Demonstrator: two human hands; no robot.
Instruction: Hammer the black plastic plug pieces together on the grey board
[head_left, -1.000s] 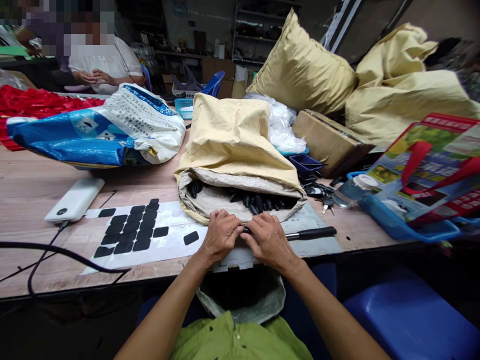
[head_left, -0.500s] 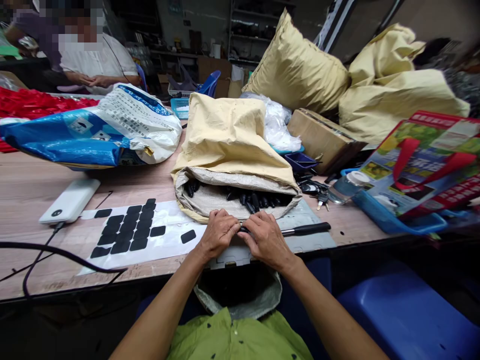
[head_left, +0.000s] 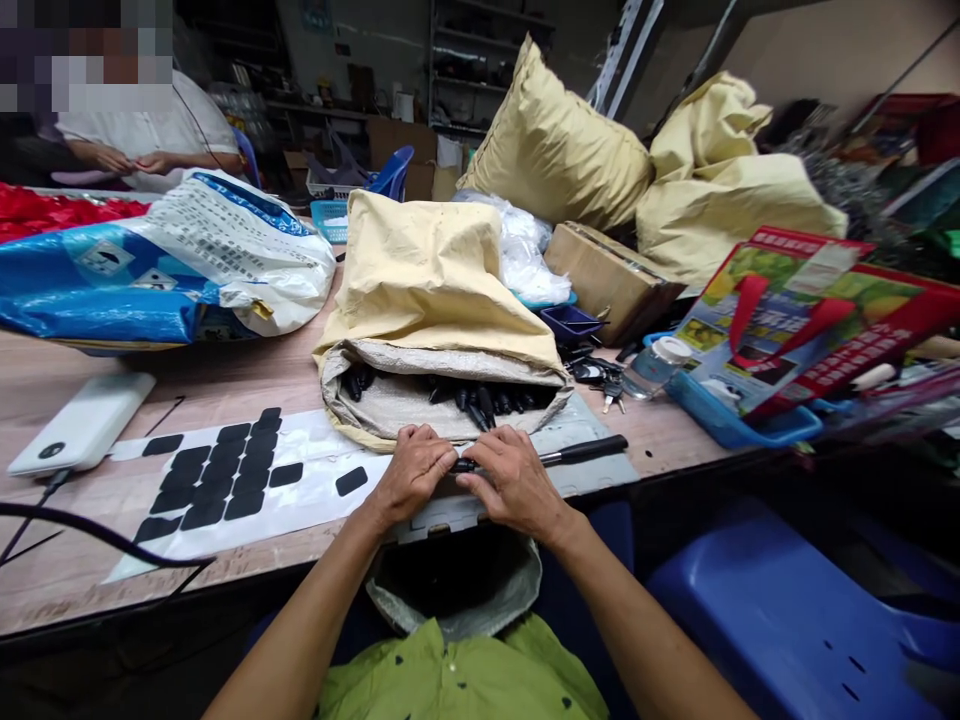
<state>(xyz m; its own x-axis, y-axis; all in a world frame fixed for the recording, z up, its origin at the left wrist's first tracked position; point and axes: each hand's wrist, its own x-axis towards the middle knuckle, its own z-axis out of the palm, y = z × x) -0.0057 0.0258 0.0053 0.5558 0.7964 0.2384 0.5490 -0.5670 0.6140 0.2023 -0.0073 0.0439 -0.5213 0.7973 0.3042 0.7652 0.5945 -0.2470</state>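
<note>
Left on the worktop, a power bank lies beside a flat sheet of rounded black squares, perhaps spread for easy reach. The left hand pinches a small black piece before a beige sack, its mouth probably facing the person for access; the right hand pinches the piece too, apparently steadying it. Further right rests a black-handled tool

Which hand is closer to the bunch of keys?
Right. The right hand is left of the keys and nearer the person's body; the left hand is farther left, beyond the right hand.
</note>
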